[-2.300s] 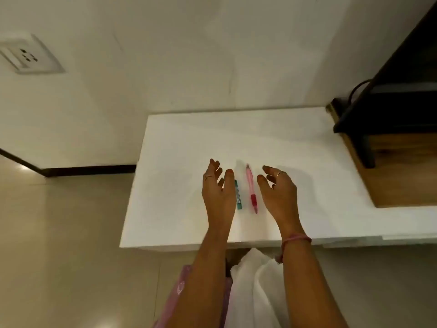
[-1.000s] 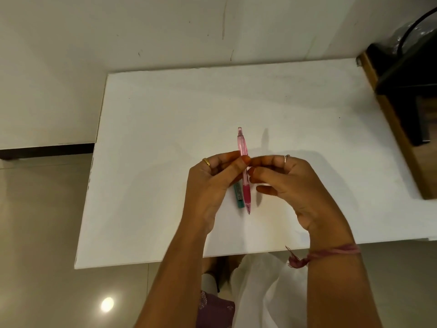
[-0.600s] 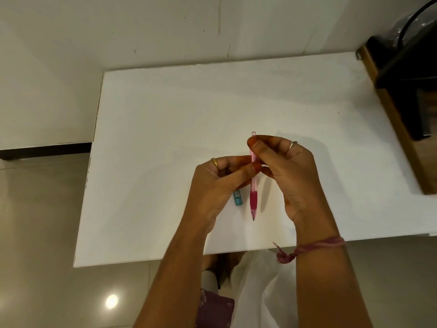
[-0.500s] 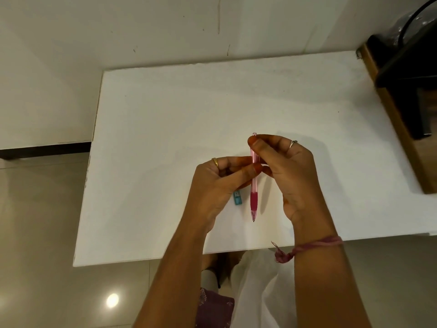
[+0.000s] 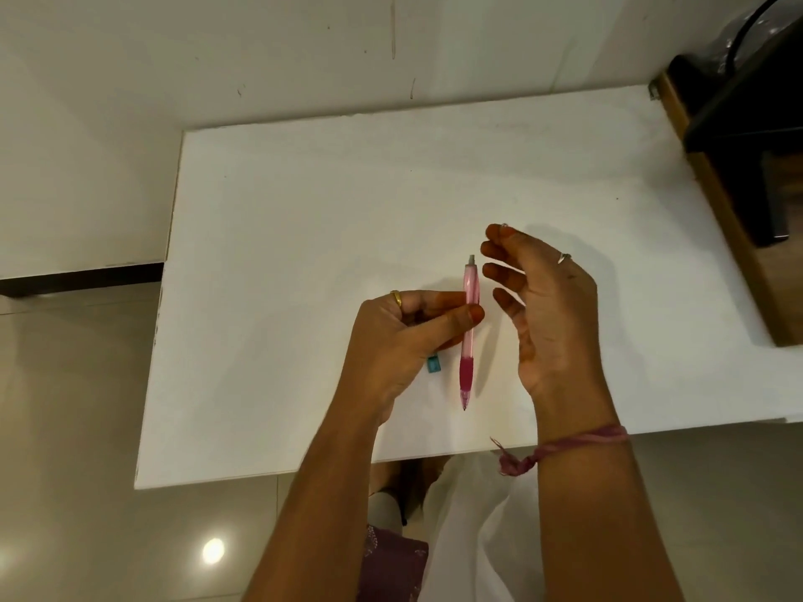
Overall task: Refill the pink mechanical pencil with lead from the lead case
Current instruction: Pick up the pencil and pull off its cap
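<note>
Now the left hand (image 5: 402, 341) reaches in from the lower middle of the frame, forearm angled up and right, thumb and fingers pinched round the middle of the pink pencil (image 5: 468, 336). The pencil hangs over the white worktop (image 5: 304, 219) near the centre, standing nearly upright in the frame, its darker pink grip and point toward the bottom, a small grey stub showing at its top end. The right hand (image 5: 547, 306) is raised just right of the pencil, palm turned left, fingers loosely curled and spread apart; something tiny shows at the topmost fingertip, too small to tell. A teal lead case (image 5: 433, 364) lies on the worktop, mostly hidden under the left hand.
</note>
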